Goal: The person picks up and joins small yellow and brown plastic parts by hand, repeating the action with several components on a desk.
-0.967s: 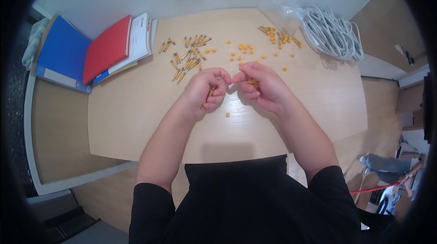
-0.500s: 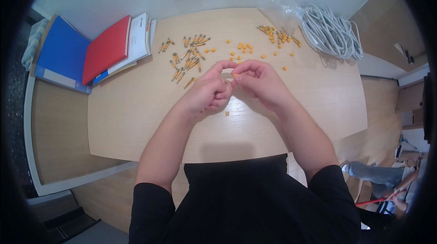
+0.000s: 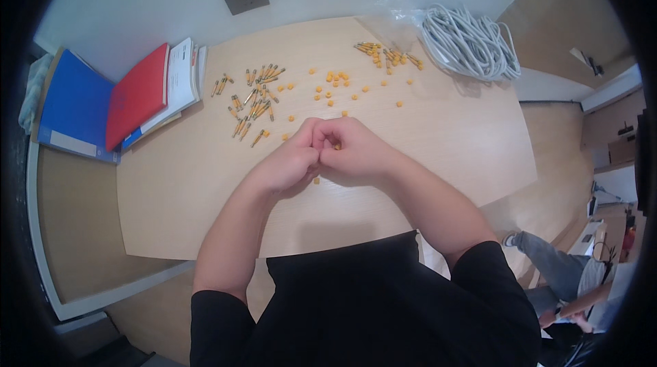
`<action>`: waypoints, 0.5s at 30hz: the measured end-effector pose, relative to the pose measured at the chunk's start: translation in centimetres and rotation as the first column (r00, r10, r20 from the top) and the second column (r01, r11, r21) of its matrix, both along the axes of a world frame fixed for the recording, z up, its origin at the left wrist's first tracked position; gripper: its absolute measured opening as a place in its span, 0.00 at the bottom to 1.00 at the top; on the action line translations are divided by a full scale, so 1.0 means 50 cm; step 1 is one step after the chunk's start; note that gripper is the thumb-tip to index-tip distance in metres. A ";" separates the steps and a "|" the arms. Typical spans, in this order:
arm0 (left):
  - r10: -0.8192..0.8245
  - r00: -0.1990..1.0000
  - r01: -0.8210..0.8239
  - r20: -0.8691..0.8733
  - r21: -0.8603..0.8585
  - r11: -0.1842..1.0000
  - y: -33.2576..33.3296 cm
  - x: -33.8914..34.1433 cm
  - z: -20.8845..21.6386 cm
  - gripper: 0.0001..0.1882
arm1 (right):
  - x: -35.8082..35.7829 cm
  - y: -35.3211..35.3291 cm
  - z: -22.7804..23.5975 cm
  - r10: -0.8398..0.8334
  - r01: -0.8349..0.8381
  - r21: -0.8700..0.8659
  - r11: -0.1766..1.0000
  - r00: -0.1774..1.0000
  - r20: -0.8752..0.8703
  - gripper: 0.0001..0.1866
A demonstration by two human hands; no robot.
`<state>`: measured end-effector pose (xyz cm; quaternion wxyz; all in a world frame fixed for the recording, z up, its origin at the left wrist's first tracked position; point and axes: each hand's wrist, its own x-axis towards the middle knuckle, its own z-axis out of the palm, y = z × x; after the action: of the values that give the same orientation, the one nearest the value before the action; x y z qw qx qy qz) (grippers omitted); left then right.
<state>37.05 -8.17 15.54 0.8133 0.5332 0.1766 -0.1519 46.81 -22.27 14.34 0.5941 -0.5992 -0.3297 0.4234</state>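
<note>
My left hand (image 3: 291,161) and my right hand (image 3: 356,151) meet over the middle of the table, both closed, their fingertips pressed together. A bit of a small yellow cap (image 3: 337,147) shows in the curl of my right fingers. Whatever my left fingers grip is hidden. Beyond my hands lie several loose yellow caps (image 3: 335,77). At the far left is a scattered group of slim yellow rods with dark metal ends (image 3: 260,103). More rods, with yellow caps by or on them, form a pile (image 3: 390,57) at the far right. A small tan square (image 3: 316,181) sits just below my hands.
A coil of grey cable (image 3: 469,45) and a clear plastic bag (image 3: 397,18) occupy the back right of the table (image 3: 465,155). Blue (image 3: 75,103) and red (image 3: 140,96) folders and papers lean at the left. Another person (image 3: 554,264) is at the lower right.
My hands have closed tightly together, hiding most of the yellow cap that showed between my right fingertips. The view has shifted, so the table's contents appear further left.
</note>
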 end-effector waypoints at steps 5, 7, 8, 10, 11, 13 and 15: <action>0.181 0.976 -0.183 0.119 0.000 0.983 -0.009 0.006 0.029 0.19 | -0.002 -0.003 0.012 -0.093 0.106 -0.044 0.993 0.970 0.224 0.03; 0.147 0.973 -0.159 0.179 0.057 0.986 0.015 0.003 0.025 0.15 | 0.003 0.000 0.014 -0.251 0.253 -0.027 0.967 0.966 0.066 0.03; 0.108 0.965 -0.137 0.238 0.108 0.985 0.025 0.002 0.021 0.12 | 0.010 0.000 0.014 -0.247 0.247 0.007 0.969 0.969 0.017 0.04; 0.112 0.959 -0.144 0.260 0.108 0.984 0.033 0.003 0.013 0.10 | 0.018 0.001 0.012 -0.238 0.246 0.033 0.969 0.957 -0.166 0.04; 0.107 0.952 -0.141 0.286 0.102 0.985 0.031 0.005 0.017 0.07 | 0.020 0.003 0.009 -0.228 0.260 0.052 0.964 0.913 -0.338 0.04; 0.157 0.942 -0.196 0.296 0.108 0.975 0.017 0.007 0.029 0.06 | 0.016 0.011 0.003 -0.213 0.266 0.066 0.962 0.875 -0.435 0.05; 0.203 0.930 -0.245 0.308 0.105 0.964 0.012 0.008 0.037 0.05 | 0.019 0.008 0.001 -0.171 0.243 0.070 0.968 0.832 -0.528 0.05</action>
<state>37.46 -7.55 17.37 0.8024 0.5827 0.1236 0.0360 47.78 -21.85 14.41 0.7418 -0.4541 -0.1187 0.4790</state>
